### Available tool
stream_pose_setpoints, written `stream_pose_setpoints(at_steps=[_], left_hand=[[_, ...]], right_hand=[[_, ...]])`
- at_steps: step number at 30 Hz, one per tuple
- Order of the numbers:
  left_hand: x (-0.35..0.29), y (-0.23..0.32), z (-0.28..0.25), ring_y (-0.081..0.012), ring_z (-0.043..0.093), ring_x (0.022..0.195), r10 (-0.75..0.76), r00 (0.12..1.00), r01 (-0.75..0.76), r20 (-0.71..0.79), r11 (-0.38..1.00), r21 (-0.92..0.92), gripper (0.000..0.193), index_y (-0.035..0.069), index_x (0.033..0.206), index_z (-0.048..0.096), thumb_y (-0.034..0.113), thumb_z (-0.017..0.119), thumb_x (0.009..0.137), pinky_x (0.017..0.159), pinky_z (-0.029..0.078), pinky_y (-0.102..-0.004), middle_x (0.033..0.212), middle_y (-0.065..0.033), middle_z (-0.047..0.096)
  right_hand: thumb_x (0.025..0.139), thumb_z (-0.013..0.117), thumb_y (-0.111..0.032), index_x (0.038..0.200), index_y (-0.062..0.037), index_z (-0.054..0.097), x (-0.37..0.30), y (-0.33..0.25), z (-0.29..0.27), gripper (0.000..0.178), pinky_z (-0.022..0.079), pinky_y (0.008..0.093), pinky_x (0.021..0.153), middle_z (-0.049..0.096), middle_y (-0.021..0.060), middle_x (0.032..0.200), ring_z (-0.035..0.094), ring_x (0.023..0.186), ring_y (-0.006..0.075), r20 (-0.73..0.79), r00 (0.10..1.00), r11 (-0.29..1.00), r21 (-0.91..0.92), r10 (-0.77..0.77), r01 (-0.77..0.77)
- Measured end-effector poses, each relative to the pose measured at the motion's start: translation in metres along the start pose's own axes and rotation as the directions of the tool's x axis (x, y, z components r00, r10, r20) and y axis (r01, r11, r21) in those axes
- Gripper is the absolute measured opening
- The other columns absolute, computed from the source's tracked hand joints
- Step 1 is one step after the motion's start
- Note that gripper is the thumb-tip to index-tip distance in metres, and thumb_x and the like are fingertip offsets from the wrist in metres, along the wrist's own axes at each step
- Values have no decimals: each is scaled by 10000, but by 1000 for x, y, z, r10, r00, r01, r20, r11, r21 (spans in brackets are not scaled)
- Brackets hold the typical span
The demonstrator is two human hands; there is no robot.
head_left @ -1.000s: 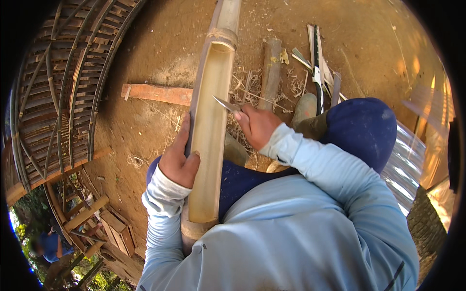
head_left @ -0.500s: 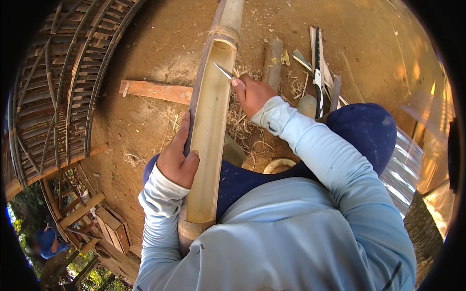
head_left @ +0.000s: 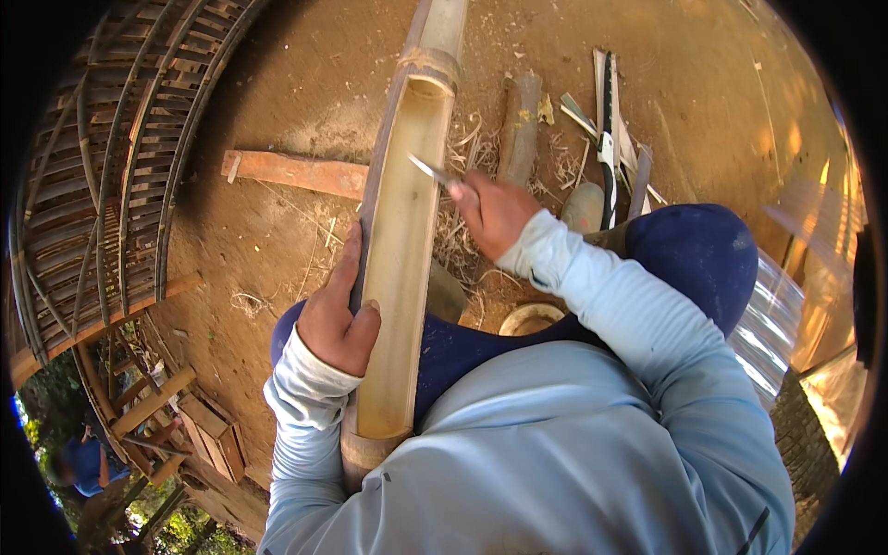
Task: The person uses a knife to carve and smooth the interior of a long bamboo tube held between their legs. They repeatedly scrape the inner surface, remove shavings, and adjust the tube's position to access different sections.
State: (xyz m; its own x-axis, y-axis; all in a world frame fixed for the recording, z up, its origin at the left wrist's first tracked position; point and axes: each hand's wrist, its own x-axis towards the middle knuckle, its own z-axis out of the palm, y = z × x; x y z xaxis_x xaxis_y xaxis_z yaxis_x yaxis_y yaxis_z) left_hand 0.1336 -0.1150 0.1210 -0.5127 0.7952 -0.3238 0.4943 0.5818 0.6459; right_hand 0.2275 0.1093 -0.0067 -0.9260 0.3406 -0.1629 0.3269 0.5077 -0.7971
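While curly shavings litter the brown earth, a split bamboo length runs lengthwise from the person's torso toward the upper edge of the view, crossing in front of one end of a reddish-brown plank. To its right lie a short log and a long black-and-white tool among pale strips. A bent knee in dark blue cloth and a boot take up the ground below them, and a round, pale-rimmed object sits between the legs. A slatted rack curves along the left, with a wooden box below it and another person in blue beyond.

The bamboo is a half-round trough, smooth and cream inside, darker along its outer wall, with thick ringed nodes. The left hand clasps its left wall, thumb over the rim. The right hand is closed around a knife, whose narrow, pointed metal blade reaches over the hollow; whether it touches, I cannot tell. Shiny, ridged clear sheeting stands at far right.
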Motion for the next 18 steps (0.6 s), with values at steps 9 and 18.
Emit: stream_pose_setpoints(at_steps=[9,18], left_hand=[[0,4,0,-421,599,1194,-19,1000,19,-15,1000,21,759,-46,1532,245,26,479,813,1025,461,-382,1337,-357,525],[-1,0,5,-438,620,1145,2,1000,-1,-22,999,41,758,-49,1530,248,39,488,817,994,479,-380,1276,-376,553]], right_hand=[[1057,313,-420,1001,30,559,-1,3,3,516,486,557,719,625,286,747,610,733,497,-6,1000,1000,3,30,-30],[1054,306,-446,979,37,565,15,10,-4,553,481,555,742,631,294,768,614,753,497,-10,999,999,-19,34,-34]])
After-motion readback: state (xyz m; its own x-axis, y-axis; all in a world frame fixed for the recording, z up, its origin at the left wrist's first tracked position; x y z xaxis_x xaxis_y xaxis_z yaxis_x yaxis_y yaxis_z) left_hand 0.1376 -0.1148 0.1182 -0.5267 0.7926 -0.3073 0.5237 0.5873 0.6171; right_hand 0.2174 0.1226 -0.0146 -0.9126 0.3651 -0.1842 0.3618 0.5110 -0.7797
